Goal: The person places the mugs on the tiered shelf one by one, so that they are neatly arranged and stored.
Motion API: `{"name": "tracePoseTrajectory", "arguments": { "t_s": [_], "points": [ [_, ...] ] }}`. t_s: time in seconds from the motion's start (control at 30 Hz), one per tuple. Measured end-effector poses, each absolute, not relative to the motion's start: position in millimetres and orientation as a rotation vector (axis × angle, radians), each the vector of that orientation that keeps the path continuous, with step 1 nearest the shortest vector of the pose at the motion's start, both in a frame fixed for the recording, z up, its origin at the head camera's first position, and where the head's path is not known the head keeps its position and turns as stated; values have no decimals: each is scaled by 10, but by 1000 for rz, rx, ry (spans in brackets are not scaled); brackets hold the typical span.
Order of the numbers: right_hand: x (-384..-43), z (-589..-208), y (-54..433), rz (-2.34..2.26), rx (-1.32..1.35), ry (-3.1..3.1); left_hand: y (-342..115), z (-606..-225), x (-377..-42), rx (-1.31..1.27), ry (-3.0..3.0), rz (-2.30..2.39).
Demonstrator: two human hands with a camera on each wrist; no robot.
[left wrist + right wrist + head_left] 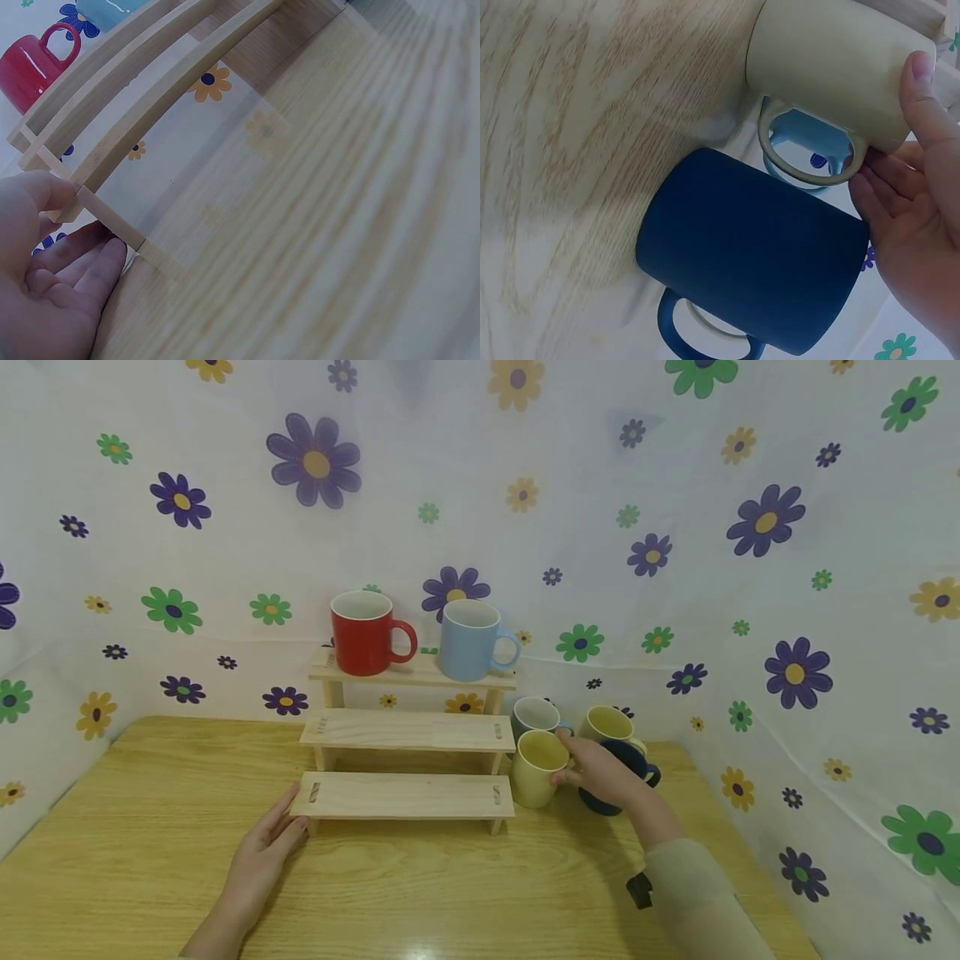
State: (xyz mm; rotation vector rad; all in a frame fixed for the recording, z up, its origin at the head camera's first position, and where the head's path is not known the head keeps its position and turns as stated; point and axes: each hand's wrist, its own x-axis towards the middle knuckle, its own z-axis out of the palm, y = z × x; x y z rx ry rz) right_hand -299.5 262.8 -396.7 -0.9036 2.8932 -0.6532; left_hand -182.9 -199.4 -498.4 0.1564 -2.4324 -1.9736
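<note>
A pale yellow mug point(534, 783) stands upright beside the right end of a three-step wooden rack point(405, 797). My right hand point(603, 772) grips this mug near its rim; in the right wrist view the thumb point(921, 97) lies along its side. Close by is a dark blue mug point(750, 247), partly covered by that hand in the head view. My left hand point(258, 852) holds the left end of the lowest step, fingers around its corner and leg in the left wrist view. On the top step sit a red mug point(362, 635) and a light blue mug point(468, 642).
Behind the held mug stands a white-lined mug with a blue handle point(536, 714), partly hidden. Another yellow mug point(609, 723) is at the back right. Flowered cloth point(465, 468) hangs around the wooden table point(420, 893). A small black object point(640, 890) sits by the right sleeve.
</note>
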Motion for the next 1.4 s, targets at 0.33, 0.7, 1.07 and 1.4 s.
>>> {"name": "tracePoseTrajectory", "arguments": {
  "t_s": [0.33, 0.7, 1.07, 1.4],
  "points": [
    [-2959, -3944, 2625, -492, -904, 2896, -1996, -4984, -1833, 157, -2432, -1989],
    [-2869, -3993, 2558, -449, -888, 2928, -1983, -4976, -1818, 159, -2429, -1967],
    [-2748, -4210, 2512, -818, -682, 2970, -1996, -4968, -1821, 182, -2471, -1929],
    [-2684, -4381, 2517, -1298, -440, 2834, -1984, -4968, -1827, 163, -2440, -1953]
  ]
}}
